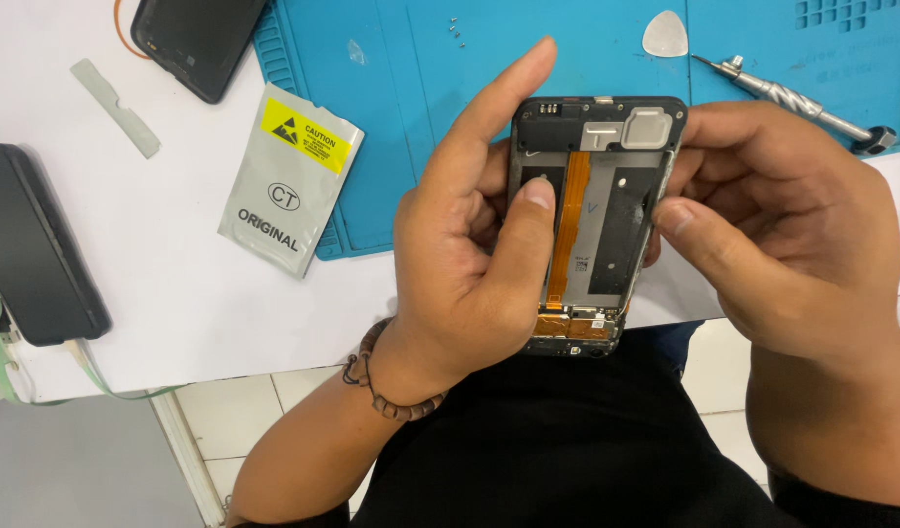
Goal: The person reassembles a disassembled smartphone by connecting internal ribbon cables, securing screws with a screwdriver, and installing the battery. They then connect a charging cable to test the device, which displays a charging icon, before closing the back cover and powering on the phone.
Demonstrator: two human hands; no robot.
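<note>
I hold an opened phone frame (594,166) upright in front of me, its inside facing me, with an orange flex cable (569,225) running down its middle. My left hand (464,254) grips the frame's left side, thumb pressed on the inner plate, index finger raised above the top corner. My right hand (782,235) grips the right edge, thumb resting on the side rail.
A blue work mat (411,59) covers the white table (176,293). On it lie a screwdriver (797,98), a white pick (665,34) and tiny screws (457,31). At left are a silver antistatic bag (288,181), a black back cover (196,39), a black phone (34,244) and a grey strip (115,106).
</note>
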